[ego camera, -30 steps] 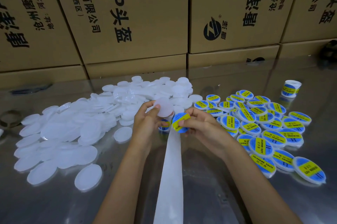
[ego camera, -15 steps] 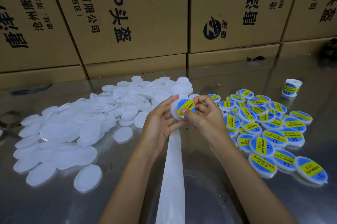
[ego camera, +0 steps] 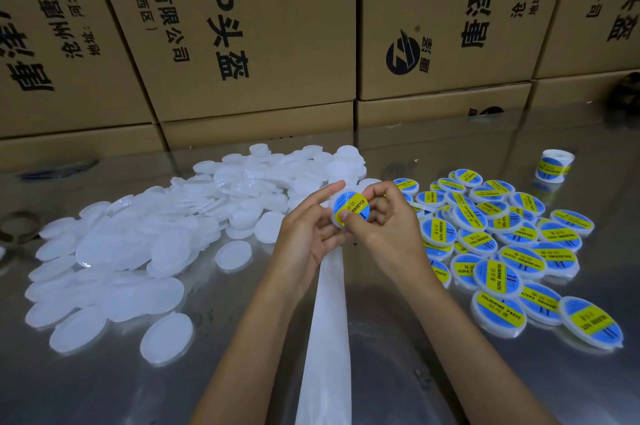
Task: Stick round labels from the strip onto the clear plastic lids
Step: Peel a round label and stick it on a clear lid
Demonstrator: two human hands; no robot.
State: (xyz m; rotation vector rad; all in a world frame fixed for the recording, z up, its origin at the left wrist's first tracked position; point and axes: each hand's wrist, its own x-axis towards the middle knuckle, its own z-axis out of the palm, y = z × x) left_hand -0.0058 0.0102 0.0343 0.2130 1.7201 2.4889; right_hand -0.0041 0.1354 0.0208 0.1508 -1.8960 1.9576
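Printed brown cardboard boxes (ego camera: 263, 26) stand stacked along the far edge of the shiny metal table (ego camera: 433, 372).

Held lid (ego camera: 349, 209): translucent white rim, label blue with a diagonal yellow band and black lettering. Labelled lids (ego camera: 498, 244) right of the held lid: same blue/yellow/black. Plain lids (ego camera: 138, 251) left of it: milky white, no print. Backing strip (ego camera: 327, 327) below it: plain white. Label roll (ego camera: 554, 165) far right of it: white with blue/yellow. Cartons (ego camera: 259, 30) behind it: tan, black print. Table (ego camera: 433, 372): grey metallic sheen.
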